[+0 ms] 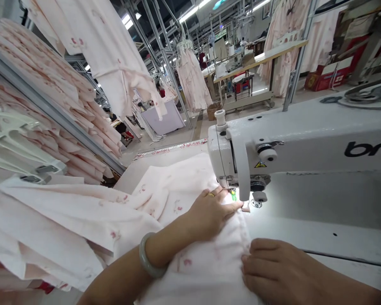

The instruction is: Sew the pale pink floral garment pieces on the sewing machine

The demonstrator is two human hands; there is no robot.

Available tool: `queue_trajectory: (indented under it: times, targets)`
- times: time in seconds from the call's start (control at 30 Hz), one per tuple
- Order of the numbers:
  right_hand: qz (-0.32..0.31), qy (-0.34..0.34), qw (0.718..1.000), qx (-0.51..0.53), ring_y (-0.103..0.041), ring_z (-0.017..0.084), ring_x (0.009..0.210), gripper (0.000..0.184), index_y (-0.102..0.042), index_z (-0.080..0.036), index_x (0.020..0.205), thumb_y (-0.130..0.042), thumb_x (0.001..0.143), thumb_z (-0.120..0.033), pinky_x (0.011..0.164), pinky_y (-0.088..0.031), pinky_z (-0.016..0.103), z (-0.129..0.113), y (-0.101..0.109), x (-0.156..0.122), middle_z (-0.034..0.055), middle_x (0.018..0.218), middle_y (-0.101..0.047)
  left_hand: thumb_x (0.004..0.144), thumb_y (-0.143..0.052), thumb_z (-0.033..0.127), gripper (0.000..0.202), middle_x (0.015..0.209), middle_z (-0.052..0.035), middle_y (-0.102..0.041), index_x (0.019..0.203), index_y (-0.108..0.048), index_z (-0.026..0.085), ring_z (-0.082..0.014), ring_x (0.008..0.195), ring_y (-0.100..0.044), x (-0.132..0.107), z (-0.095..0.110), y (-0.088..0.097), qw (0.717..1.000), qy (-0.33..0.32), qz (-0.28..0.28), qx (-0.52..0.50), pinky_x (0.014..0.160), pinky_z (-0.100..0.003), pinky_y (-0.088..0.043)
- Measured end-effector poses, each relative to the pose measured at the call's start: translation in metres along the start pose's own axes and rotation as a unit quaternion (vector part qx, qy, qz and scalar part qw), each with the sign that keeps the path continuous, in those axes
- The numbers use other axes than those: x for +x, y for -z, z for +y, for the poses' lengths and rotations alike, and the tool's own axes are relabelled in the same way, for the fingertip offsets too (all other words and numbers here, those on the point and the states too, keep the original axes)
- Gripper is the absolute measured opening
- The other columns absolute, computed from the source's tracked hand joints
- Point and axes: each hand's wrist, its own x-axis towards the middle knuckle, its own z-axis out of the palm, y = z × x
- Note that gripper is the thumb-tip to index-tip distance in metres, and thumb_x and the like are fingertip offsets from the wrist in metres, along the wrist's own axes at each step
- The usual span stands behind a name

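Pale pink fabric [206, 267] printed with small floral motifs lies across the bed of a white sewing machine [298, 140]. My left hand [206, 214], with a ring and a bangle at the wrist, rests flat on the fabric. Its spread fingertips are close beside the lit needle area, where a small green part [233, 194] shows. Lower right, my right hand [273, 269] has its fingers curled over the fabric's right edge, gripping it. Its thumb and the fabric between the fingers are mostly hidden.
Pink garments [114, 51] hang above to the left, and more hang along a metal rail [51, 101]. Pale green hanger clips [19, 144] hold fabric beside the table on the left. Behind stand another worktable [260, 63] and a red box [327, 78].
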Motion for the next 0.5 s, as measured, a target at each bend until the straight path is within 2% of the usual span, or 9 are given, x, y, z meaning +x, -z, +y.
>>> queue_trajectory:
  times: [0.1,0.17,0.27,0.37,0.5]
  targets:
    - [-0.002,-0.007,1.000,-0.005,-0.054,0.019,0.073,0.039,-0.058,-0.019,0.089,-0.031,0.114,-0.007,0.074,-0.042,0.036,0.002,0.006,0.002,0.0032,0.082,-0.067,0.114,-0.043,0.026,0.041,0.136,-0.0141,-0.073,0.148,-0.067,0.028,-0.0326,0.137,-0.065,-0.003,-0.002,0.007,1.000,-0.024,0.011,0.011,0.109,-0.050,-0.055]
    - [-0.001,-0.005,1.000,-0.017,-0.057,0.019,0.076,0.039,-0.061,-0.019,0.092,-0.031,0.114,-0.007,0.078,-0.044,0.036,0.001,0.009,0.002,0.0037,0.083,-0.067,0.110,-0.048,0.019,0.035,0.139,-0.0134,-0.072,0.136,-0.072,0.024,-0.0319,0.139,-0.064,-0.011,0.001,0.008,0.997,-0.051,0.058,0.020,0.112,-0.049,-0.055]
    - [-0.003,0.005,1.000,-0.028,-0.058,0.019,0.076,0.039,-0.064,-0.019,0.093,-0.034,0.113,-0.005,0.081,-0.046,0.036,0.000,0.011,0.002,0.0036,0.083,-0.066,0.105,-0.051,0.011,0.025,0.133,-0.0130,-0.074,0.119,-0.071,0.016,-0.0279,0.129,-0.069,-0.025,0.009,0.000,0.988,-0.085,0.130,0.003,0.114,-0.044,-0.055]
    - [-0.017,0.009,0.999,-0.041,-0.057,0.019,0.075,0.038,-0.063,-0.018,0.091,-0.036,0.112,-0.004,0.080,-0.046,0.035,-0.001,0.013,0.003,0.0033,0.082,-0.065,0.109,-0.050,0.014,0.023,0.126,-0.0128,-0.077,0.124,-0.068,0.014,-0.0266,0.121,-0.072,-0.032,0.016,-0.011,0.983,-0.087,0.158,-0.022,0.114,-0.043,-0.058]
    - [-0.017,0.006,0.998,-0.052,-0.056,0.019,0.074,0.039,-0.061,-0.019,0.088,-0.035,0.112,-0.004,0.077,-0.045,0.035,-0.002,0.015,0.006,0.0023,0.081,-0.064,0.111,-0.051,0.023,0.028,0.133,-0.0139,-0.076,0.133,-0.066,0.012,-0.0295,0.125,-0.072,-0.031,0.016,-0.021,0.979,-0.088,0.181,-0.042,0.113,-0.045,-0.060]
